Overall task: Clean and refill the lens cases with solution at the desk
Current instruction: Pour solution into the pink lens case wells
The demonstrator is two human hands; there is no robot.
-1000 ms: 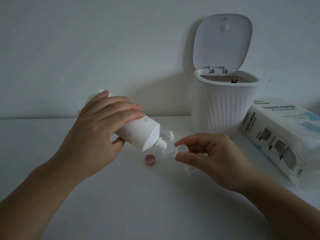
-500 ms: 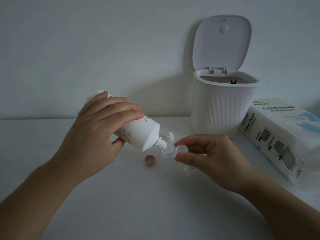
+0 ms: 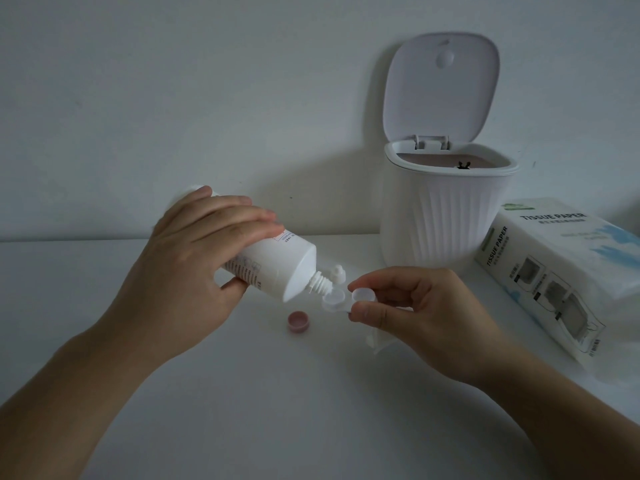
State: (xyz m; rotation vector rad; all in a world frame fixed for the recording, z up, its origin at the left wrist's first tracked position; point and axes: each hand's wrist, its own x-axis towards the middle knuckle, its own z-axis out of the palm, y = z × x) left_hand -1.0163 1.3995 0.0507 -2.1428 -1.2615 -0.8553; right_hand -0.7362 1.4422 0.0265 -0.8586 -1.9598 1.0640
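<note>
Lens case, clear plastic w/ two wells (image 3: 341,301), was pinched in my right hand (image 3: 412,306) above white desk (image 3: 242,393). Left hand (image 3: 194,268) gripped tilted white solution bottle (image 3: 273,268), nozzle over left well. Pale wall behind. Couldn't tell liquid level; bottle base hidden.

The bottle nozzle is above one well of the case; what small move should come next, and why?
Probably squeeze the bottle gently: the left hand holds it tilted, nozzle over the open well of the case that the right hand pinches. No liquid shows.
</note>
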